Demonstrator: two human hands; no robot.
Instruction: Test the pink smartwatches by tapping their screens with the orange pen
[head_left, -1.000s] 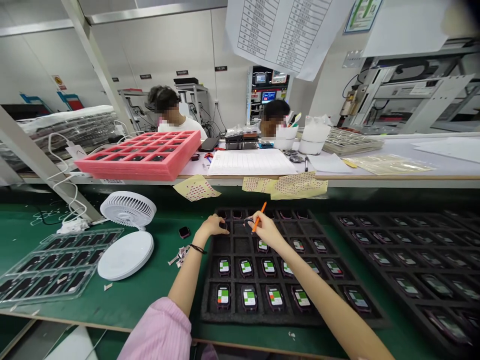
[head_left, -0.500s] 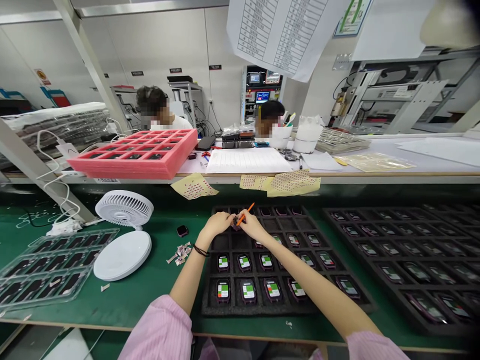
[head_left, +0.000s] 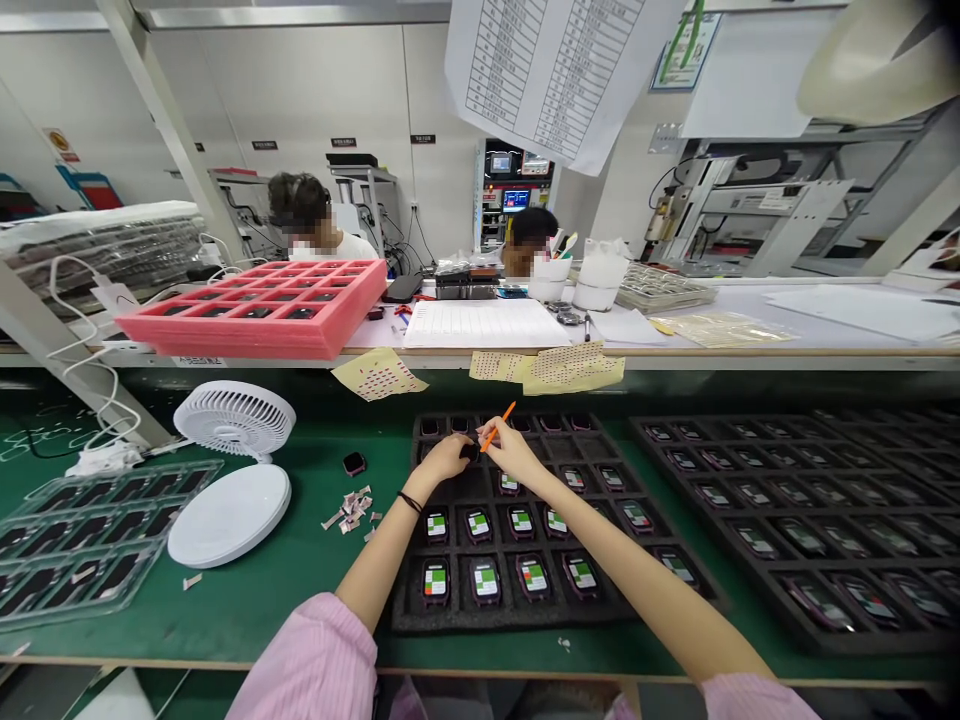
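A dark smartwatch (head_left: 470, 452) is held by its edge in the closed fingers of my left hand (head_left: 445, 459), above the upper-left part of a black foam tray (head_left: 403, 612). My right hand (head_left: 511, 450) pinches a thin orange pen-like stick (head_left: 499, 426), its lower end close to the watch. Fingers hide part of the watch and the stick's tip. Below my hands, rows of smartwatches with lit green-and-white screens, such as one watch (head_left: 486, 581), sit in the tray's compartments. Dark-screened watches lie along its far row.
A second black tray of watches (head_left: 795, 600) lies right. Left are a loose watch (head_left: 354, 463), small paper scraps (head_left: 351, 508), a white fan (head_left: 232, 515) and a clear tray (head_left: 82, 540). A pink foam tray (head_left: 247, 335) stands on the shelf. Two people sit beyond.
My left hand has shifted slightly right and nearer to me with the watch, whose dark face shows more now. The orange stick stays in my right hand. The whole view has drifted slightly.
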